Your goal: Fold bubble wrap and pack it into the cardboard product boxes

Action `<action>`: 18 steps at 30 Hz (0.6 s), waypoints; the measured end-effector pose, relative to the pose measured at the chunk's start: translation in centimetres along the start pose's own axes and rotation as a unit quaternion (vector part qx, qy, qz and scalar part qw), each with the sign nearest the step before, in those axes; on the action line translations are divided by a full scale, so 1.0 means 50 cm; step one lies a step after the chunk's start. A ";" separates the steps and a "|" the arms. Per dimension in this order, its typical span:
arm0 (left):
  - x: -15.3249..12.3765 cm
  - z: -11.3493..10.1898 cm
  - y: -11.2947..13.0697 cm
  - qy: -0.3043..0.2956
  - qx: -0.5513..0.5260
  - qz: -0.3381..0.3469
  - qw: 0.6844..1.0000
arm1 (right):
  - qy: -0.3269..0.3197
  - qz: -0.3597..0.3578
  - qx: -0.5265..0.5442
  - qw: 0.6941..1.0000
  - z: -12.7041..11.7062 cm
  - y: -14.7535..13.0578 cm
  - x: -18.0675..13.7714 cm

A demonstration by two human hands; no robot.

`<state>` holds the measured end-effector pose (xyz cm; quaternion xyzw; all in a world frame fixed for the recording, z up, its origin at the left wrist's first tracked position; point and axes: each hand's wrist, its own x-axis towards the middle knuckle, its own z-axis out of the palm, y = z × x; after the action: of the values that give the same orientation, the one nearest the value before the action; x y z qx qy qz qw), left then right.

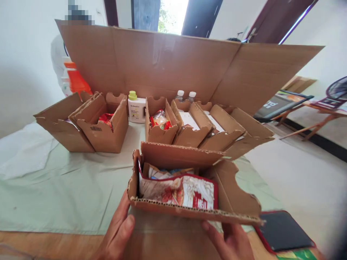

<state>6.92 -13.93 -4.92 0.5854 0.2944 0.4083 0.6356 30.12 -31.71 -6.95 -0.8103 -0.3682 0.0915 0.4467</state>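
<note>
An open-topped cardboard box (230, 184) is close in front of me, tipped so that its inside faces me. In it lies a white and dark red printed food packet (177, 189), and behind that a partly covered packet (168, 173) with blue and tan colours. My left hand (119, 227) grips the box at its left end, the thumb apart from the fingers, which are partly hidden. Under the front right part, my right hand (230, 240) holds the same box, its fingertips hidden by the cardboard.
Behind stand several cardboard boxes (108, 137) with packets inside, and a white bottle (136, 110) with a yellow-green cap. A tall cardboard sheet (173, 65) closes off the back. On the right lies a dark tablet-like slab (287, 231). A pale green cloth (67, 202) covers the table.
</note>
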 end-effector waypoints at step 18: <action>0.132 -0.014 -0.096 -0.034 0.099 -0.034 0.994 | -0.055 0.056 0.098 0.992 0.075 0.025 0.190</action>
<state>10.43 -7.79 -9.05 0.6483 0.3314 0.3354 0.5978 35.78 -23.22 -8.41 -0.7756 -0.3351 0.1965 0.4976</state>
